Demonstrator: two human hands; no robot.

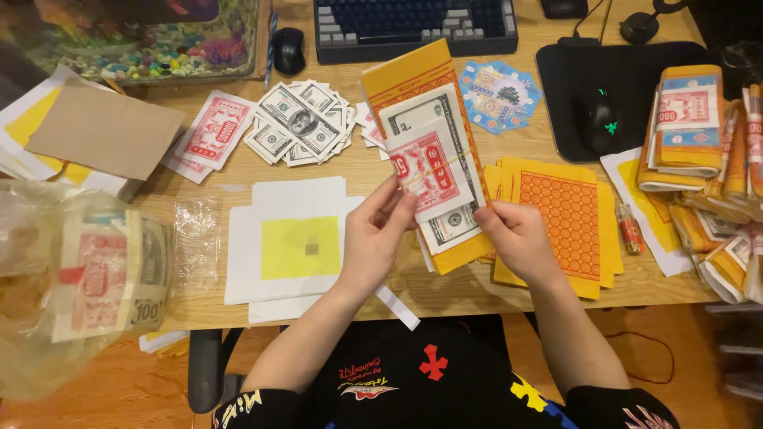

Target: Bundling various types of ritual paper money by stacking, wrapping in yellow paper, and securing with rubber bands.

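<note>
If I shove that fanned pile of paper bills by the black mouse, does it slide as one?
Probably not. The fanned bills lie loose and overlapped, so they would likely scatter. Thin paper, likely light and floppy; it may slide easily on the wooden desk.

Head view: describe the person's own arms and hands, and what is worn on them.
Both forearms are bare, and so are the left hand and right hand: no gloves, rings, watch or bracelets show. Short black sleeves with coloured lettering start near the bottom edge, part of a black shirt with a red cross and yellow shapes.

A wooden desk (381, 171) carries a keyboard (413, 28), black mouse pad (572, 71), fanned banknotes (302, 123), white-and-yellow sheets (290, 246), and orange paper stacks (568, 226).
</note>
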